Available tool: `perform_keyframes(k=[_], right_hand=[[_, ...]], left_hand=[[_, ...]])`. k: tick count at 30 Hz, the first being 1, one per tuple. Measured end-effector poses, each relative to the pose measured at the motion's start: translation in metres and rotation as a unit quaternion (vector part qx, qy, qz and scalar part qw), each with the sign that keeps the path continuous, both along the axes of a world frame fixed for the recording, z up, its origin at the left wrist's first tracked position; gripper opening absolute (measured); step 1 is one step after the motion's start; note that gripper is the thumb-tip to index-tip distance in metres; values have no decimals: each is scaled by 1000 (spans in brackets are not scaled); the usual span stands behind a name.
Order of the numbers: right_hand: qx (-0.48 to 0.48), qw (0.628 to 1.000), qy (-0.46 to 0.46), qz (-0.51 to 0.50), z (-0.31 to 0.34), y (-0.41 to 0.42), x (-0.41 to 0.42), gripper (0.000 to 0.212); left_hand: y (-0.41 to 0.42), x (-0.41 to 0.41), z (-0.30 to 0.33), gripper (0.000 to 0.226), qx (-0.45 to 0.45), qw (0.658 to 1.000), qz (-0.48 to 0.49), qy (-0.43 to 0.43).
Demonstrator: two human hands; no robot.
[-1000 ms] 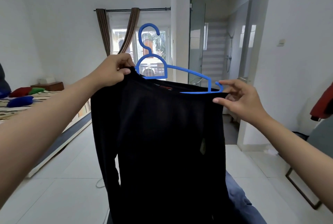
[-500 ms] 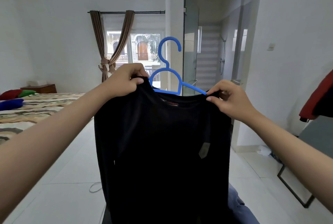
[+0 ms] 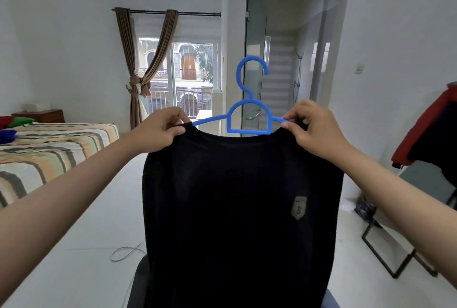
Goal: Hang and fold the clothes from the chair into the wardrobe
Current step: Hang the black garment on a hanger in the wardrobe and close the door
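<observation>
The black shirt [image 3: 242, 208] is held up in the middle of the view, w/ a blue hanger [image 3: 248, 119] poking out of its neck hole. The hook points up, at about 12 o'clock from the collar.

Left hand [image 3: 158, 132] sits at 10 o'clock of the shirt. Its thumb and fingers pinch the shoulder cloth near the hanger's thin arm. A bit of blue arm shows bare just beside that hand, so this shoulder looks not quite pulled over.

Right hand [image 3: 314, 129] sits at 2 o'clock. Its fingers are curled and pinch the cloth at the other hanger arm.

Step in hand, I think: getting the shirt to sit right on the hanger. Nearly done.

Next move prob. needs: tug the left shoulder out over the bare arm, make both sides even, then grab the hook w/ one hand and carry it to the wardrobe. No wardrobe shows here, so the person must turn to find it.

More clothes [image 3: 430, 134], red and dark, hang at 3 o'clock. A striped bed [image 3: 49, 149] is at 9 o'clock.
</observation>
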State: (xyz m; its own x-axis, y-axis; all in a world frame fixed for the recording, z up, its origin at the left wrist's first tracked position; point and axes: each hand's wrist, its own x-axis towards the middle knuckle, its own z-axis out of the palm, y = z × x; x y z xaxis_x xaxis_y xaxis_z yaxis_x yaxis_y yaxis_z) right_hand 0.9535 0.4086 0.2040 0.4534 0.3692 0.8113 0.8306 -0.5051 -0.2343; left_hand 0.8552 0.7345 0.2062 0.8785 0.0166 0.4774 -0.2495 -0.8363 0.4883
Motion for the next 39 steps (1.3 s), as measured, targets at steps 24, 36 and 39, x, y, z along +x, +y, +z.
perform_keyframes(k=[24, 36, 39], right_hand=[[116, 950, -10, -290, 3, -119, -301, 7], [-87, 832, -135, -531, 5, -245, -509, 66], [-133, 785, -111, -595, 7, -287, -573, 71]], left_hand=[[-151, -107, 23, 24, -95, 953, -278, -69], [-402, -243, 19, 12, -164, 843, -511, -35], [-465, -295, 16, 15, -155, 814, -559, -27]])
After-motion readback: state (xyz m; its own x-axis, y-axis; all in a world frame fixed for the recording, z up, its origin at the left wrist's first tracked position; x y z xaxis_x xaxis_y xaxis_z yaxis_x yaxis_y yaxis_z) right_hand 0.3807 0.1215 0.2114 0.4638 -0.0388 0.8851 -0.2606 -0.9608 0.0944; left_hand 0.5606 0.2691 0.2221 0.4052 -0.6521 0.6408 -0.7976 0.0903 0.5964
